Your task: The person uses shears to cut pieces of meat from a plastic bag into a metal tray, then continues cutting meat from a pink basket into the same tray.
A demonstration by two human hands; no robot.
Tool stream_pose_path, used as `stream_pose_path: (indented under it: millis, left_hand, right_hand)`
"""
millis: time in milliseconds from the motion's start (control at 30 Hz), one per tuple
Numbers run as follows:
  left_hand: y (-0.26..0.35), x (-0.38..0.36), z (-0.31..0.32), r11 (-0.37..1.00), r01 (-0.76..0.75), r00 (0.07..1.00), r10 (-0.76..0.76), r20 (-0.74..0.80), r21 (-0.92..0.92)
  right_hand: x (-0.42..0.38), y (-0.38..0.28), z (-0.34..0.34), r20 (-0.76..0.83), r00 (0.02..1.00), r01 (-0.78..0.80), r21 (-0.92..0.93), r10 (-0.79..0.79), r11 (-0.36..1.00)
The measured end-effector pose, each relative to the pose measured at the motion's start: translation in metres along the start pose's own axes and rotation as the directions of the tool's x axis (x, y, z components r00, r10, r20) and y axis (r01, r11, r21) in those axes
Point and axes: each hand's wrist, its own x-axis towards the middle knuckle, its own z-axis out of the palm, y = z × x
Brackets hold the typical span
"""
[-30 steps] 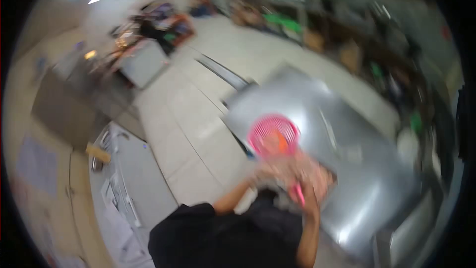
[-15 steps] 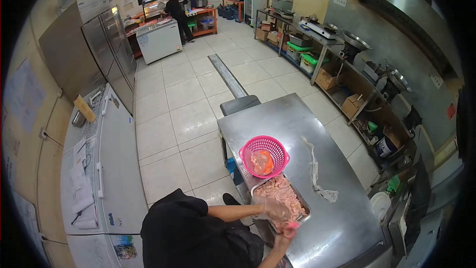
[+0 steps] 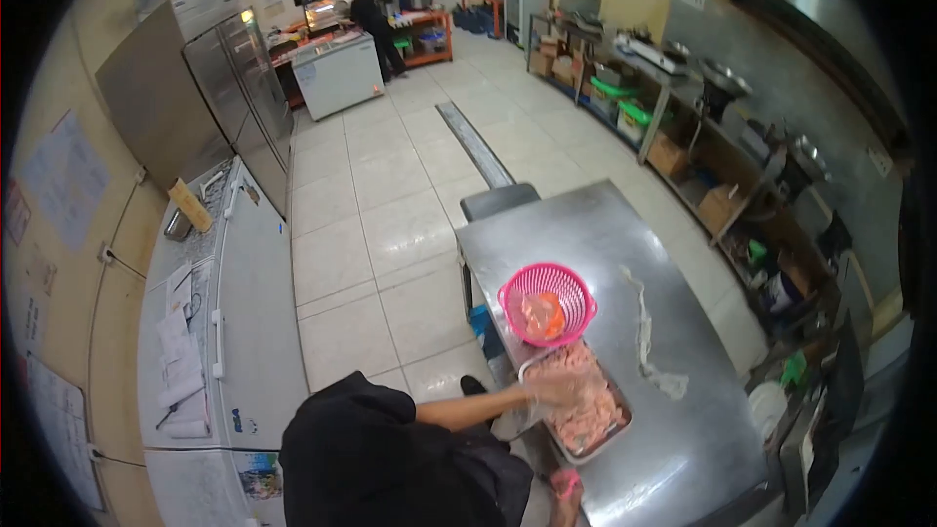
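Observation:
My left hand (image 3: 558, 390), in a clear, loose plastic glove, reaches over the upper part of a metal tray (image 3: 574, 460) and touches the raw pale-pink meat pieces (image 3: 589, 422) heaped in it. Its fingers are blurred. Below the tray, by the table's near edge, my right hand (image 3: 565, 506) is closed around a small pink object (image 3: 563, 481) whose kind I cannot make out. Touching the tray's far end is a pink perforated basket (image 3: 578, 304), with a clear plastic bag (image 3: 536, 314) and something orange inside.
A crumpled whitish strip (image 3: 644, 332) lies on the steel table (image 3: 683, 449). White chest freezers (image 3: 259, 332) stand at the left. Along the right wall runs a counter with burners and woks (image 3: 724, 80). A person in black (image 3: 369, 20) stands at the far freezer.
My right hand has drawn back from the tray's lower corner toward the table edge, with the pink object. My left hand has shifted up the tray. The view has swung slightly left.

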Motion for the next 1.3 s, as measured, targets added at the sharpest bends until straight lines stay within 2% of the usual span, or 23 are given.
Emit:
stream_pose_path:
  millis: [33,67,100,133,200,233,267,300,333,433,533,700,767,800,833,867,900,933,1000,1067,1167,1267,1300]
  left_hand:
    - [0.021,0.006,-0.025,1.0,-0.019,0.999,0.018,-0.042,-0.019]
    - [0.042,0.012,-0.044,0.999,-0.014,0.998,0.011,-0.067,-0.038]
    - [0.065,0.019,-0.064,0.998,0.011,0.998,-0.014,-0.06,-0.056]
    - [0.094,0.026,-0.082,0.996,0.052,0.998,-0.055,-0.042,-0.073]
    - [0.147,0.045,-0.105,0.986,0.127,0.992,-0.129,-0.011,-0.106]
    - [0.17,0.05,-0.109,0.98,0.148,0.989,-0.15,-0.003,-0.132]
    - [0.187,0.057,-0.109,0.971,0.176,0.984,-0.177,0.009,-0.161]
    - [0.203,0.057,-0.109,0.968,0.099,0.991,-0.117,-0.064,-0.233]
    - [0.208,0.056,-0.111,0.962,0.087,0.995,-0.098,-0.03,-0.26]
    - [0.211,0.048,-0.123,0.94,0.123,0.992,-0.113,0.05,-0.317]
    - [0.213,0.043,-0.124,0.937,0.16,0.985,-0.132,0.11,-0.31]
    - [0.202,0.032,-0.125,0.889,0.222,0.973,-0.172,0.157,-0.401]
    - [0.186,0.034,-0.127,0.84,0.175,0.978,-0.088,0.189,-0.514]
    - [0.177,0.034,-0.125,0.861,0.132,0.99,-0.089,0.112,-0.491]
    - [0.168,0.032,-0.12,0.881,0.093,0.996,-0.089,0.031,-0.464]
    - [0.164,0.031,-0.118,0.9,0.056,0.995,-0.085,-0.049,-0.433]
    - [0.172,0.033,-0.12,0.933,0.132,0.98,-0.173,-0.095,-0.336]
    - [0.171,0.032,-0.123,0.92,0.115,0.982,-0.161,-0.095,-0.374]
    - [0.169,0.023,-0.129,0.891,0.09,0.984,-0.148,-0.098,-0.446]
    - [0.157,0.015,-0.143,0.884,0.212,0.971,-0.239,-0.012,-0.417]
    - [0.153,0.009,-0.148,0.859,0.264,0.952,-0.305,-0.023,-0.439]
    - [0.152,0.004,-0.152,0.855,0.277,0.944,-0.327,-0.041,-0.439]
    - [0.148,0.003,-0.155,0.847,0.28,0.948,-0.319,-0.011,-0.451]
  right_hand:
    - [-0.013,-0.009,0.037,0.029,0.998,0.067,-0.188,-0.063,0.98]
    - [-0.016,-0.04,0.104,0.044,0.993,0.118,-0.352,-0.109,0.929]
    - [-0.017,-0.056,0.135,0.124,0.99,0.096,-0.282,-0.063,0.955]
    - [-0.008,-0.06,0.151,0.099,0.988,-0.106,-0.115,0.118,0.988]
    - [0.022,-0.062,0.171,0.211,0.951,-0.273,0.239,0.225,0.932]
    - [0.021,-0.087,0.189,0.188,0.964,-0.215,0.146,0.186,0.966]
    - [0.028,-0.093,0.197,0.231,0.973,-0.052,0.194,0.006,0.98]
    - [0.034,-0.098,0.205,0.267,0.948,0.104,0.261,-0.175,0.96]
    - [0.035,-0.111,0.208,0.325,0.913,0.176,0.232,-0.247,0.957]
    - [0.036,-0.138,0.233,0.43,0.757,0.358,0.356,-0.492,0.863]
    - [0.026,-0.165,0.251,0.441,0.825,0.278,0.227,-0.353,0.933]
    - [0.029,-0.175,0.26,0.309,0.862,0.315,0.291,-0.4,0.903]
    - [0.046,-0.164,0.262,0.288,0.864,0.349,0.25,-0.413,0.903]
    - [0.051,-0.163,0.263,0.283,0.864,0.36,0.228,-0.415,0.905]
    - [0.051,-0.165,0.258,0.324,0.896,0.246,0.207,-0.304,0.947]
    - [0.053,-0.163,0.256,0.336,0.887,0.255,0.215,-0.317,0.943]
    - [0.058,-0.16,0.255,0.346,0.878,0.266,0.223,-0.332,0.938]
    - [0.062,-0.159,0.254,0.356,0.868,0.277,0.232,-0.346,0.932]
    - [0.064,-0.154,0.256,0.37,0.89,0.201,0.211,-0.268,0.957]
    - [0.066,-0.152,0.26,0.39,0.898,0.144,0.177,-0.204,0.974]
    - [0.064,-0.162,0.271,0.423,0.878,0.115,0.273,-0.226,0.955]
    - [0.083,-0.155,0.271,0.528,0.82,0.156,0.166,-0.221,0.974]
    - [0.085,-0.154,0.275,0.517,0.817,0.164,0.217,-0.256,0.962]
